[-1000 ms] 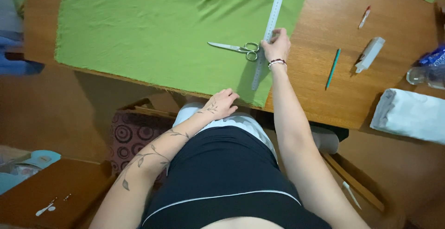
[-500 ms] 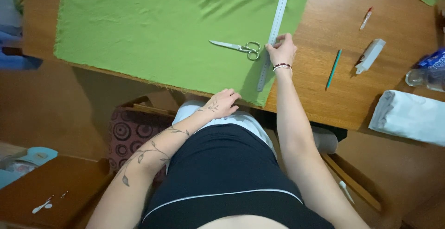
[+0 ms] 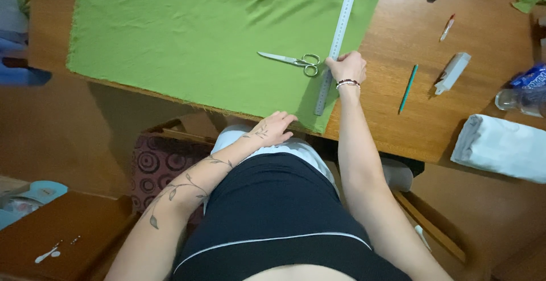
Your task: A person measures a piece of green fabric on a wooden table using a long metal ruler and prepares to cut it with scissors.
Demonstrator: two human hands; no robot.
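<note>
Your right hand point(image 3: 347, 67) rests on the long metal ruler point(image 3: 337, 43), fingers curled together and pressing down on its lower part; nothing is pinched between them. The ruler lies flat near the right edge of the green fabric point(image 3: 193, 31), running from the top of the view down toward the near table edge, slightly tilted. The fabric is spread flat over the wooden table point(image 3: 398, 122), its frayed near edge lying along the table's front edge. A pair of scissors point(image 3: 293, 61) lies on the fabric just left of your right hand, blades closed and pointing left, handles close to the ruler. Your left hand point(image 3: 273, 128) sits at the near edge of the table, fingers extended and held loosely together, fingertips touching the fabric's lower edge; it grips nothing. To the right of the fabric, on the bare wood, a teal pencil point(image 3: 408, 88) lies near your right wrist, with a white glue tube point(image 3: 452, 72) just beyond it and a small red-and-white pen point(image 3: 447, 27) further up. A folded white cloth point(image 3: 500, 147) lies at the right end of the table.
</note>
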